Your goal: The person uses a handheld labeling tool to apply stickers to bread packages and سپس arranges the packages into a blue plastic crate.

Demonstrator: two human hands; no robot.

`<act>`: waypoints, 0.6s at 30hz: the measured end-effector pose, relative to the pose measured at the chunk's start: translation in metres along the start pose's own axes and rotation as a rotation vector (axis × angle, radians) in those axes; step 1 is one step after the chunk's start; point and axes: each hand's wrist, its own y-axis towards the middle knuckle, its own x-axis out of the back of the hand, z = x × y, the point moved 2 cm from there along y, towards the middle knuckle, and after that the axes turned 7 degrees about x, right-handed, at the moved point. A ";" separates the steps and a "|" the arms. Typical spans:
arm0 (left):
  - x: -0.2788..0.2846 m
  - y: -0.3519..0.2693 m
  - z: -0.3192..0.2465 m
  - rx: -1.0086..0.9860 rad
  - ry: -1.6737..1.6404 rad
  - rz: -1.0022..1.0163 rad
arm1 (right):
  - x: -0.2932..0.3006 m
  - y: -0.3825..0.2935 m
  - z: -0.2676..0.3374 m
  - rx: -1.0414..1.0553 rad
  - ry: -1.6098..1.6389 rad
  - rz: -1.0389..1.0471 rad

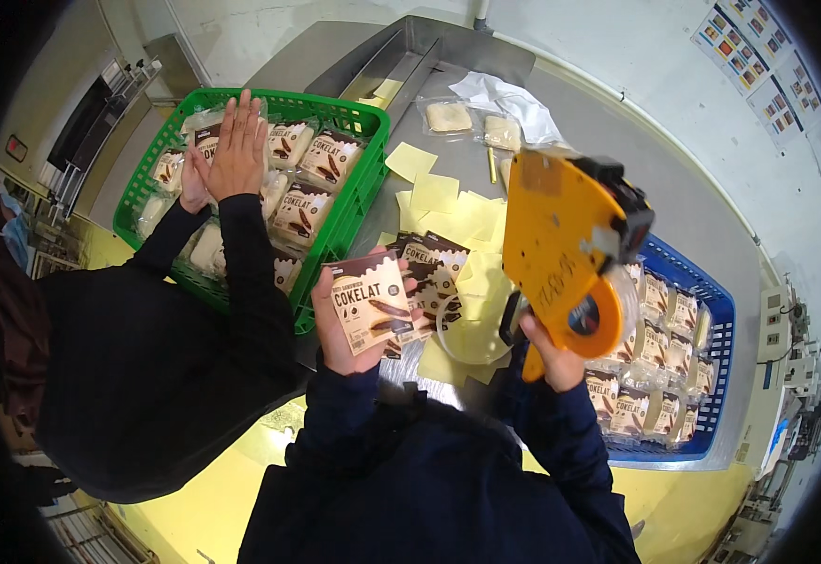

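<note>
In my left hand lies a brown and cream printed sandwich-bread label, its printed face up. My right hand grips an orange handheld label gun with a label roll at its lower end, raised over the table. Between my hands, a clear round plastic lid or dish is partly see-through. Behind the label in my left hand, a pile of similar printed labels rests on the steel table, overlapping scattered pale yellow paper squares.
At left, a co-worker's hands are over a green crate of packaged bread. A blue crate with more packs stands at right. Unlabelled packs, a white plastic bag and a yellow marker or pen lie at the back.
</note>
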 end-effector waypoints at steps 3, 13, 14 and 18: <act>-0.029 -0.005 0.000 0.076 0.074 0.082 | 0.033 -0.023 -0.003 0.056 -0.197 0.205; -0.068 -0.023 -0.001 0.185 0.366 0.220 | 0.071 -0.034 0.045 0.454 -0.617 0.580; -0.070 -0.024 -0.002 0.202 0.412 0.253 | 0.073 -0.034 0.046 0.428 -0.663 0.577; -0.075 -0.033 -0.006 0.203 0.460 0.256 | 0.069 -0.031 0.048 0.456 -0.688 0.560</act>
